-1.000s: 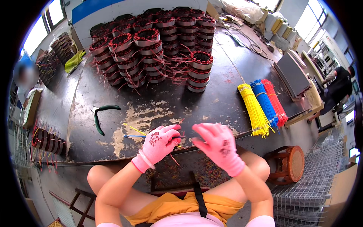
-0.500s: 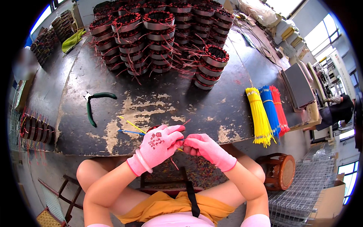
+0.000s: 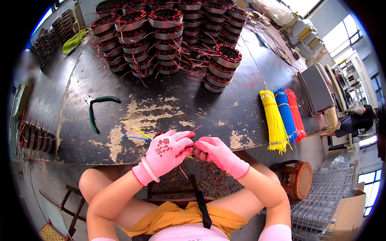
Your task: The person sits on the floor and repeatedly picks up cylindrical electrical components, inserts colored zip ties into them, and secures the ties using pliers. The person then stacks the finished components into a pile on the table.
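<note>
Both my hands wear pink gloves and meet at the table's near edge. My left hand [image 3: 169, 150], palm down, has its fingers bent over thin wires and covers most of a wound ring core [image 3: 161, 133] with red windings. A yellow wire [image 3: 137, 129] and a blue wire [image 3: 136, 138] stick out past its far left side, and reddish leads show around its fingers. Close to the left fingertips, my right hand [image 3: 221, 157] is closed in a pinch at the wires. Its fingers hide the pinched end.
Green-handled cutters [image 3: 93, 114] lie left on the worn black table [image 3: 161, 114]. Stacks of wound cores [image 3: 165, 40] fill the back, with a shorter stack [image 3: 222, 68] nearer. Yellow [image 3: 274, 120], blue [image 3: 286, 114] and red [image 3: 295, 112] wire bundles lie right. A wooden stool [image 3: 295, 180] stands below.
My right fingers have curled in more at the left fingertips, and the blue bit seen between the hands is now hidden. The whole view has shifted slightly.
</note>
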`<state>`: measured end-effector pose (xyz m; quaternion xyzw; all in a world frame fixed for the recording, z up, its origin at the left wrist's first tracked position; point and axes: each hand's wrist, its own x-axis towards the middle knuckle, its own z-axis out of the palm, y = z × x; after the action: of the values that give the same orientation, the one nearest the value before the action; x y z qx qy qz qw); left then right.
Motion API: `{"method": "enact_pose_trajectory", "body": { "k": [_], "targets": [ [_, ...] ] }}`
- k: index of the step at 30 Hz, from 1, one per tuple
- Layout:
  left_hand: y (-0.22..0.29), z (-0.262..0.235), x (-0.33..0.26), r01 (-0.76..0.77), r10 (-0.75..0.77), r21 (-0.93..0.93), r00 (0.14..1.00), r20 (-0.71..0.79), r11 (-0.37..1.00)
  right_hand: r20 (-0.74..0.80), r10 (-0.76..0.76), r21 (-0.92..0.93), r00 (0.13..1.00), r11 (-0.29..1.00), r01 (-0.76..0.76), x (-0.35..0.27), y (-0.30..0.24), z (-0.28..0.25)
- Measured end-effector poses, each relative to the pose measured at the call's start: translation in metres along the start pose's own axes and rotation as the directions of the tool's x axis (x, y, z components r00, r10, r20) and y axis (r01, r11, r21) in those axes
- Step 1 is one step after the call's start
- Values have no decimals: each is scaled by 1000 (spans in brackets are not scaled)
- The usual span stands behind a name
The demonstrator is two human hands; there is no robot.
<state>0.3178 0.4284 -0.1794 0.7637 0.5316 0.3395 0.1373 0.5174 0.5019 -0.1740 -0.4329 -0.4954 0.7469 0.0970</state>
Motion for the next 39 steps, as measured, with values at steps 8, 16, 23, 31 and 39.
{"method": "enact_pose_trajectory", "body": {
  "k": [8,16,23,31,39],
  "targets": [
    [-1,0,-2,0,-1,-25,1000,-23,1000,275,-825,-946,494,-142,290,-22,-3,2],
    [1,1,0,24,-25,-24,1000,-8,999,314,-752,-949,579,-252,188,-16,6,-3],
    [-4,2,-2,-20,20,22,1000,16,1000,-57,-407,-659,912,701,272,-9,-11,9],
    [-1,-31,-4,-38,56,135,990,-133,990,-56,-273,-609,960,771,184,2,-11,7],
    [-6,-6,-5,25,-16,145,998,-65,989,-89,-421,-709,903,663,239,-14,-16,-3]
  ]
}}
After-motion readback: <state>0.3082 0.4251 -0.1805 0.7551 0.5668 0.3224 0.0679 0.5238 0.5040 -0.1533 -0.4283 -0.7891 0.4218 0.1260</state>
